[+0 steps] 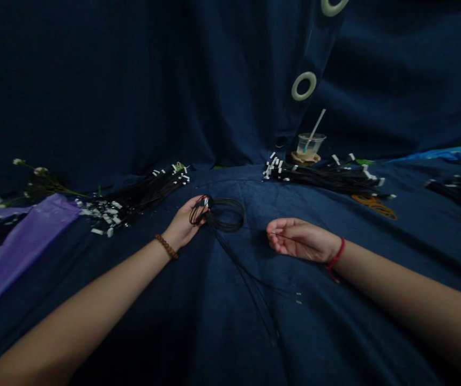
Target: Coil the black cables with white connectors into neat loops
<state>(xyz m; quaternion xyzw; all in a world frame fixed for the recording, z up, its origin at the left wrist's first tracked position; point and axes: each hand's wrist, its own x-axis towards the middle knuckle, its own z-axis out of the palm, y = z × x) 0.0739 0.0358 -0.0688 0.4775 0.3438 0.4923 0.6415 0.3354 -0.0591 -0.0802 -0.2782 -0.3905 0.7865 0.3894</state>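
A dark blue cloth (pixel 230 327) covers the whole surface and rises in folds behind it; everything else is placed from the coil of black cord (pixel 224 215) lying near its middle. Well to the left of the coil a purple sheet (pixel 21 241) lies on the cloth. Beyond the coil and to its right lies a long bundle of black cords (pixel 327 177) with white tags at the ends. A second bundle (pixel 150 187) lies beyond it to the left, with loose white tags (pixel 104 212) scattered at its near end.

The left hand (pixel 184 225) is at the coil's left edge, its fingers (pixel 198 206) curled around the loops and gripping them. The right hand (pixel 298 239) rests on the cloth just right of the coil, palm turned partly up. Its fingers (pixel 274 231) are curled in and closed on a thin strand (pixel 257 230) that runs across from the coil. From the coil, loose cord ends (pixel 254 279) trail toward the person.

Far behind the coil to the right stands a clear plastic cup (pixel 310 143) with a straw. Right of the coil, past the right hand, lie orange rubber bands (pixel 375 205). A beaded bracelet (pixel 166 246) circles the left wrist, a red string (pixel 336 257) the right.
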